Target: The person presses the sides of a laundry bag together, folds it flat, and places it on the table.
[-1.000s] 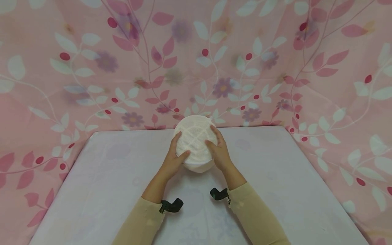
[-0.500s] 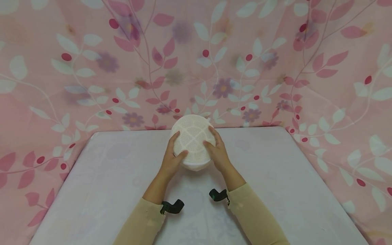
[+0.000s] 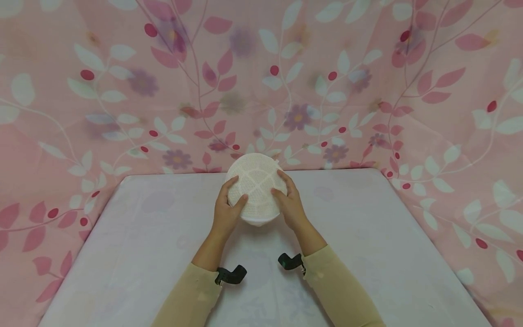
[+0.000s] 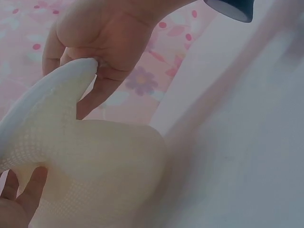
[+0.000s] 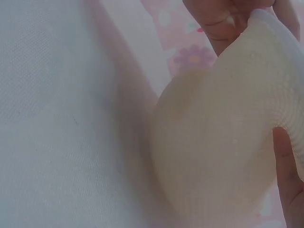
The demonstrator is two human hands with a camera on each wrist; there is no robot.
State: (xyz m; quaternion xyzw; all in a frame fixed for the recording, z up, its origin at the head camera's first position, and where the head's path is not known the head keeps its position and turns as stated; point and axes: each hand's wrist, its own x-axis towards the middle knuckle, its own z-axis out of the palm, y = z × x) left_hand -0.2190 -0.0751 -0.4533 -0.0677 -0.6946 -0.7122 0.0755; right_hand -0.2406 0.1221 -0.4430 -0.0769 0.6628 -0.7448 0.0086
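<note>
Head view: A round, cream-white mesh bag [image 3: 258,181] is held in both hands over the far part of the table [image 3: 367,254], with its netted face tilted up toward the camera. The left hand [image 3: 225,215] is partly closed, gripping the left edge with the thumb on the face. The right hand [image 3: 293,206] grips the right edge in the same way. A small pale tab [image 3: 277,161] projects from the upper right rim; any print on it is too small to read. Each beige sleeve [image 3: 185,297] ends beside a black wrist camera [image 3: 232,274]. The table is covered with a pale cloth bearing faint marks that cannot be made out. Behind it hangs a pink backdrop [image 3: 253,113] printed with leaves, berries and flowers.

Left wrist view: The right hand, at the top, pinches the bag's white rim [image 4: 40,92]. At lower left, two digits of the left hand press into the mesh. The bag's body bulges below the rim.

Right wrist view: The right thumb [image 5: 285,164] presses the mesh at the right. At the top, the left hand holds the rim.
</note>
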